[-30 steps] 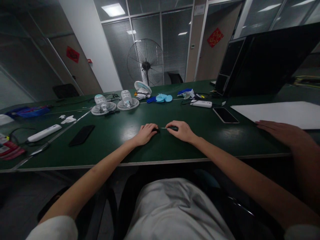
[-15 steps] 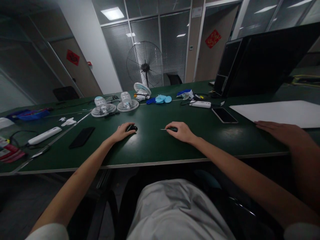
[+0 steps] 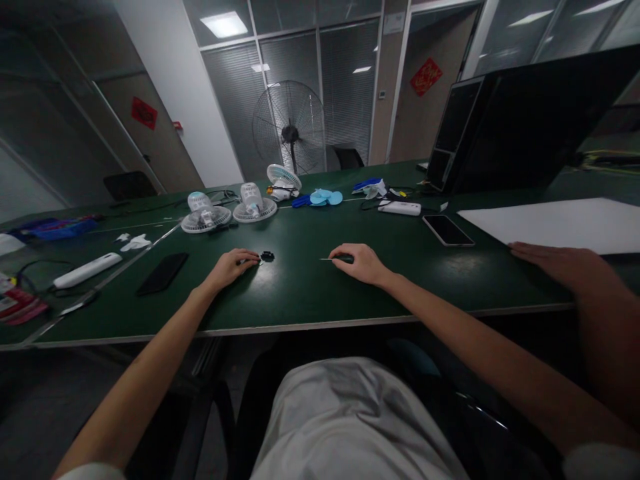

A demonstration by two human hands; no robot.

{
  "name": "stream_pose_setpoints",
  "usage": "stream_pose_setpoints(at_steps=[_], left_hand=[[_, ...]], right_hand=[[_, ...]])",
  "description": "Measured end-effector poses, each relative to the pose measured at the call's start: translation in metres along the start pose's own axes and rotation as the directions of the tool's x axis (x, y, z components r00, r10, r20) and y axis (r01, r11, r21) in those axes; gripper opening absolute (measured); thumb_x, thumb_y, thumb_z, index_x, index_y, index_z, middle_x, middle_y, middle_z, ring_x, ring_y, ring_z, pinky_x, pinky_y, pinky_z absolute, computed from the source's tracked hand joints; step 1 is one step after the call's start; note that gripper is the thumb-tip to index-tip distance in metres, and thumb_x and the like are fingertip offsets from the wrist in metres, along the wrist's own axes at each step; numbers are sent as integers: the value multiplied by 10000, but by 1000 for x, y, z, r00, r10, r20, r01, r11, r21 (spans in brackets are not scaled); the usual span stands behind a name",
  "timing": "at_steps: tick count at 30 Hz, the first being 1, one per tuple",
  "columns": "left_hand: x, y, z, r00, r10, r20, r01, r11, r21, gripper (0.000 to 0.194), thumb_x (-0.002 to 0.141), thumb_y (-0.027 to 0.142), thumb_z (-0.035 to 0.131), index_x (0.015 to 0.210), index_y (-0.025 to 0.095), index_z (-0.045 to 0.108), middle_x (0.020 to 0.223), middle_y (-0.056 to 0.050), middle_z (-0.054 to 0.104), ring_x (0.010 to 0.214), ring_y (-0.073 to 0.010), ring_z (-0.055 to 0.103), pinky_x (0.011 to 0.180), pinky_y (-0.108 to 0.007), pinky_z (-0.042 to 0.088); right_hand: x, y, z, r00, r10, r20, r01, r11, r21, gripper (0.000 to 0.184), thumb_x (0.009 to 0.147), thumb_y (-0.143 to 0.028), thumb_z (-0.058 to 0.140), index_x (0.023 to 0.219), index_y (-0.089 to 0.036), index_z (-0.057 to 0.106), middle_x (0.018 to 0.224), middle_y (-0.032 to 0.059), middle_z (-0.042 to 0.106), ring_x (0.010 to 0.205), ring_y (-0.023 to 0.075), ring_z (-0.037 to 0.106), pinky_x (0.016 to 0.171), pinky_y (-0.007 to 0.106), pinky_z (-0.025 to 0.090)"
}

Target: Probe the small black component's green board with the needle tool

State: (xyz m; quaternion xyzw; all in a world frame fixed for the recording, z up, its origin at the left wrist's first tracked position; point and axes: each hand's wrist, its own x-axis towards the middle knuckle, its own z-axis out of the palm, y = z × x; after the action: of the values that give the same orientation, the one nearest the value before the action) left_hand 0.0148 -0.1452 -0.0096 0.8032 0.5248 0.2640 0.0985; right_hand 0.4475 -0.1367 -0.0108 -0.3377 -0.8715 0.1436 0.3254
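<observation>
- Head view: a small black round part point(image 3: 267, 256) lies on the dark green bench point(image 3: 300, 293), just beyond the fingertips of the left hand point(image 3: 231, 266).
- The left hand rests palm down on the bench, its fingers loosely curled; it grips nothing that I can see, and whether the fingertips touch the part I cannot tell.
- The right hand point(image 3: 361, 263) lies on the bench well apart from the part, to its right, and is closed around a thin screwdriver with a dark handle point(image 3: 337, 259); the metal shaft sticks out to the left, towards the part.
- A flat black phone point(image 3: 163, 273) lies left of the left hand, and a long white bar-shaped device point(image 3: 88, 270) lies farther left still.
- Behind the hands, two small white desk fans point(image 3: 206, 213) lie face down side by side, with a third small white fan point(image 3: 283, 182) tilted just behind them.
- Pale blue plastic fan blades point(image 3: 325, 197) lie near the third fan.
- Farther right lie a white oblong power bank point(image 3: 399, 209) and a second dark phone with a pale rim point(image 3: 447, 230).
- A large white sheet point(image 3: 560, 224) covers the right end of the bench.
- Another person's hand point(image 3: 550, 261) rests flat on the bench near the edge of that sheet.
- A tall grey pedestal fan point(image 3: 289, 127) stands on the floor beyond the bench.
</observation>
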Motion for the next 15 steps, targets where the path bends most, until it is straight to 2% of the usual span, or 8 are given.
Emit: stream_pose_setpoints(at_steps=[10,15], left_hand=[[2,14,3,999,43,21,-43,999,-7,399,868,593,620,1022,275,805,1174,-88,718,1117,-291,635,1051,-429,467],[6,17,9,999,35,7,-35,999,-31,388,878,589,610,951,252,787,1088,-80,709,943,-247,663,915,-370,512]], right_hand=[[0,1,-2,1000,-5,17,5,1000,-3,207,965,-335,630,1121,-265,746,1108,31,758,990,231,701,880,382,531],[0,1,-2,1000,-3,25,3,1000,4,215,967,-348,626,1128,-267,744,1101,33,758,983,235,702,874,389,541]])
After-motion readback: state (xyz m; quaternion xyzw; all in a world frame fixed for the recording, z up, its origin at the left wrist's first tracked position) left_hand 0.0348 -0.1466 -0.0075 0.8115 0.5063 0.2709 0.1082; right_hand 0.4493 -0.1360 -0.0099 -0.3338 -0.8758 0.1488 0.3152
